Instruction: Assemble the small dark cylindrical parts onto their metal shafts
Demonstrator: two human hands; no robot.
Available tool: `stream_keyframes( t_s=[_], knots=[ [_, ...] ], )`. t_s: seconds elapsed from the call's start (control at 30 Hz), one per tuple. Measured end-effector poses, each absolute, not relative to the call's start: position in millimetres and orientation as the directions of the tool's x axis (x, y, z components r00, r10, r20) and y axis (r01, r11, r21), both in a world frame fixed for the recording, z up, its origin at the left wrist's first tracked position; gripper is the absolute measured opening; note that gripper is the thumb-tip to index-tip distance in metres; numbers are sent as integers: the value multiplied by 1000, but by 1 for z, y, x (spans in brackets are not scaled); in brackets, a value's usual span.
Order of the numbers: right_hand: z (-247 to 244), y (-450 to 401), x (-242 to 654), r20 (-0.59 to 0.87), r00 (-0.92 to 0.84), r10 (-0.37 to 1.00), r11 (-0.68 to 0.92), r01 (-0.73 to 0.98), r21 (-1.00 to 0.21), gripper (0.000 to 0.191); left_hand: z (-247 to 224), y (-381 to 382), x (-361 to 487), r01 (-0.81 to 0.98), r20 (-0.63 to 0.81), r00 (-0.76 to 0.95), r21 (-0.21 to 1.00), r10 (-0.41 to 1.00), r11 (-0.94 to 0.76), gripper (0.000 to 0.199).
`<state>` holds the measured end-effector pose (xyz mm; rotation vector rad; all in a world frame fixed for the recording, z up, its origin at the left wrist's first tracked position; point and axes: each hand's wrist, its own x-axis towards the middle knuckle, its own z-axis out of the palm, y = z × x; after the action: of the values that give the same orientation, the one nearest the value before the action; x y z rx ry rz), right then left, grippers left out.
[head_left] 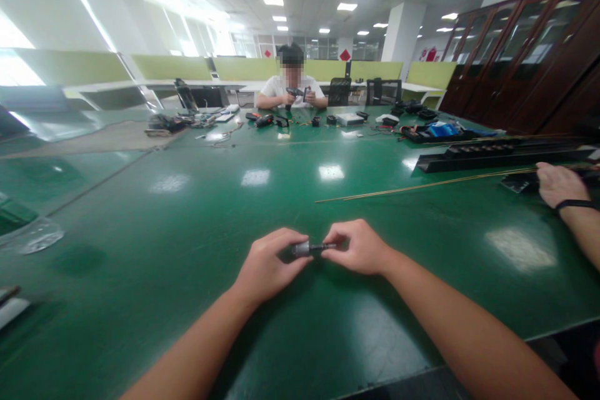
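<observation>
My left hand (269,264) pinches a short grey metal cylinder (301,249) between thumb and fingers, just above the green table (197,225). From the cylinder's right side a thin dark shaft (317,247) runs toward my right hand (359,247), whose thumb and fingers close on its far end. The two hands face each other with a small gap between their fingertips. Cylinder and shaft lie in one line, roughly level; whether they are one piece cannot be made out.
Long thin rods (403,190) lie right of centre, before black metal channels (469,159). Another person's hand (560,184) rests at the right. Across the table a person (269,90) holds a dark tool. A clear plastic container (42,236) stands left.
</observation>
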<state>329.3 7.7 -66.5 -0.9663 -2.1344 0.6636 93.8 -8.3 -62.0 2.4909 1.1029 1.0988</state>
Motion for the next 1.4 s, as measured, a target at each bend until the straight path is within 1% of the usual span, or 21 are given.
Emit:
stream_keyframes(
  t_s=[1.4],
  knots=[
    [-68, 10, 332, 396, -457, 796, 592, 451, -668, 9, -63, -5, 89, 563, 530, 415, 489, 740, -666, 24]
  ],
)
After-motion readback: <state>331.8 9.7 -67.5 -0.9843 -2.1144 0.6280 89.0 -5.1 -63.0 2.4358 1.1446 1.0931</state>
